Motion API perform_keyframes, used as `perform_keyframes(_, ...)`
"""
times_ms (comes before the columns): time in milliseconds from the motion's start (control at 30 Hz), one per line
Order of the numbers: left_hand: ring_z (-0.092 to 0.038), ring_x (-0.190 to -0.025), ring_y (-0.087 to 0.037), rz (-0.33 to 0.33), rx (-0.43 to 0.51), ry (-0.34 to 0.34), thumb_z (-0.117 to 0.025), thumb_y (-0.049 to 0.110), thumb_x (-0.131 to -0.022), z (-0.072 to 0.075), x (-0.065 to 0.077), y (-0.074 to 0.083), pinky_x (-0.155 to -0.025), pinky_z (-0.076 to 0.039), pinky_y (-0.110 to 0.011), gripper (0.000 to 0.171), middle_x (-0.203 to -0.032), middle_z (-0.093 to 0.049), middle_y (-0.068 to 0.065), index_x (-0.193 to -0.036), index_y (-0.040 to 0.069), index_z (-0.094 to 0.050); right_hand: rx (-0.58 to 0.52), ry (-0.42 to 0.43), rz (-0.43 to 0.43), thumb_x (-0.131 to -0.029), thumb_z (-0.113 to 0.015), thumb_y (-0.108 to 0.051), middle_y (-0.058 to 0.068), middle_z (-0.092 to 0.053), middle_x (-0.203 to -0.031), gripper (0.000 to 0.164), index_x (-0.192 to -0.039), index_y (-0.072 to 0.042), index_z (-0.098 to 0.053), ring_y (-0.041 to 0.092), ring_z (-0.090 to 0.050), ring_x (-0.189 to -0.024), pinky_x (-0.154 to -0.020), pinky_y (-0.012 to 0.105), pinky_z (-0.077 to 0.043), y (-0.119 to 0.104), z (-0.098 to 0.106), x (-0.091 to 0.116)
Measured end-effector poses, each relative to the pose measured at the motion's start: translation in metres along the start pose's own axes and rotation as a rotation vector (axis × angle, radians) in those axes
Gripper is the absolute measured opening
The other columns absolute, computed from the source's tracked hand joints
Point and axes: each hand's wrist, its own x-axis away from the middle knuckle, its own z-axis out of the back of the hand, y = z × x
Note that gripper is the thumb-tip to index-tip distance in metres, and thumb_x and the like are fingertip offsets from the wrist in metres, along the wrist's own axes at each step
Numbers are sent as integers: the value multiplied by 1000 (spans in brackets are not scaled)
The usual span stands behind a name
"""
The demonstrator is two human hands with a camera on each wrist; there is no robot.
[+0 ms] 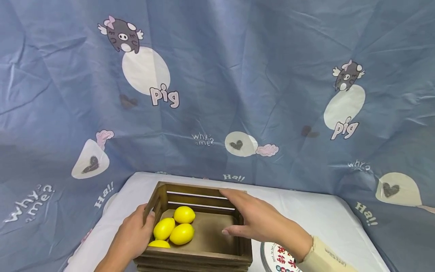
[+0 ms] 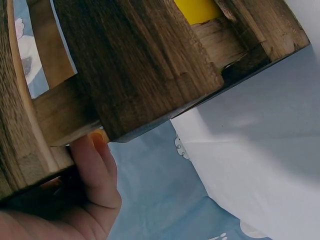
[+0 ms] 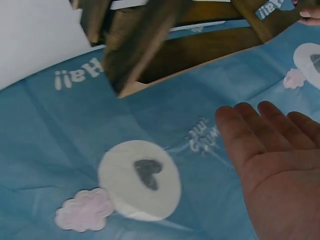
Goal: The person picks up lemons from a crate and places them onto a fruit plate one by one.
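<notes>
A brown slatted wooden crate (image 1: 198,256) holds several yellow lemons (image 1: 181,234) gathered along its left side. My left hand (image 1: 134,234) grips the crate's left wall, with the thumb over the rim; in the left wrist view, bent fingers (image 2: 97,165) press against the end of a slat. At the crate's right side is my right hand (image 1: 259,219), thumb and fingers spread apart. The right wrist view has this hand's straight fingers (image 3: 260,125) apart from the crate's wood (image 3: 145,50), palm bare.
Beneath the crate is a table with a white cover (image 1: 306,215). Partly under the right forearm lies a round item with red printed characters (image 1: 282,260). A blue cloth with pig prints (image 1: 210,94) hangs behind and around the table.
</notes>
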Motion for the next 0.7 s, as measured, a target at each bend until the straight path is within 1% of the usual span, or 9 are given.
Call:
perform_keyframes(200, -60, -122, -53, 10, -4, -1, -42, 28, -112, -1, 0, 1, -95, -49, -67, 53, -136, -60, -33, -149, -9, -44, 48, -50, 71, -89, -81, -52, 3, -47, -160, 91, -161, -15, -40, 22, -47, -145, -111, 50, -45, -8, -3, -24)
perform_keyframes(300, -59, -123, -53, 12, -5, 2, -42, 28, -112, 0, 1, 0, -96, -49, -67, 53, -137, -59, -33, -149, -9, -43, 76, -91, 96, -90, -80, -52, 3, -47, -159, 89, -160, -14, -41, 21, -48, -144, -110, 46, -46, -13, -10, -36)
perform_keyframes(400, -60, -121, -52, 16, -6, 3, -42, 28, -112, 1, 1, -1, -94, -50, -67, 53, -135, -60, -33, -149, -9, -44, 94, -141, 115, -91, -79, -53, 3, -45, -160, 88, -160, -15, -41, 20, -47, -144, -109, 39, -48, -19, -18, -49)
perform_keyframes(533, -62, -119, -51, 10, 0, 6, -42, 28, -112, 2, 1, 0, -93, -51, -66, 51, -132, -63, -30, -147, -9, -45, 130, -194, 142, -91, -79, -55, 2, -43, -162, 88, -160, -16, -41, 17, -47, -144, -102, 36, -53, -26, -34, -65)
perform_keyframes(700, -62, -119, -50, -8, 4, 24, -42, 27, -111, 0, 1, 3, -93, -51, -66, 50, -132, -64, -30, -147, -9, -46, 179, -240, 171, -89, -80, -55, 0, -47, -158, 86, -158, -17, -46, 15, -51, -139, -101, 32, -52, -34, -53, -80)
